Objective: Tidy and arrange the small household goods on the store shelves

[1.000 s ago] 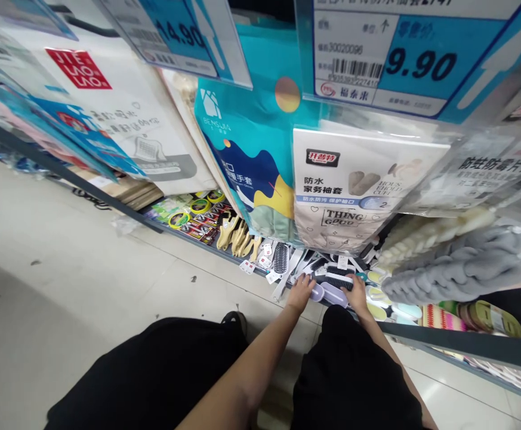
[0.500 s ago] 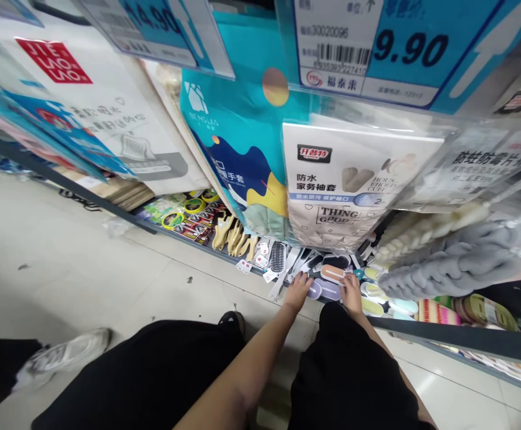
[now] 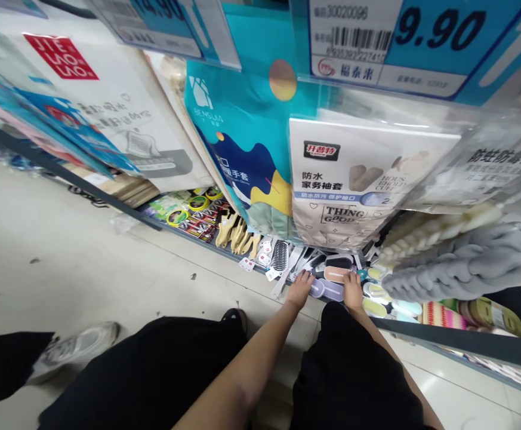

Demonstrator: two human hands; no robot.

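Observation:
I crouch at a low shop shelf (image 3: 443, 337). My left hand (image 3: 300, 286) rests fingers-down on the left end of a lilac scrubbing brush (image 3: 327, 290) at the shelf's front edge. My right hand (image 3: 353, 291) touches the brush's right end. An orange-backed brush (image 3: 336, 274) lies just behind it, with dark combs and brushes (image 3: 282, 257) to the left. Both hands have their fingers laid on the brushes rather than wrapped round them.
Hanging packs of gloves and sleeve covers (image 3: 354, 179) and price tags (image 3: 390, 42) crowd the view above. A grey chenille mop head (image 3: 461, 269) hangs at right. Another person's shoe (image 3: 76, 349) stands on the tiled floor at left.
The orange-backed brush came into view behind the lilac one. Another person's shoe and dark trouser leg entered at lower left. My hands stayed on the brushes.

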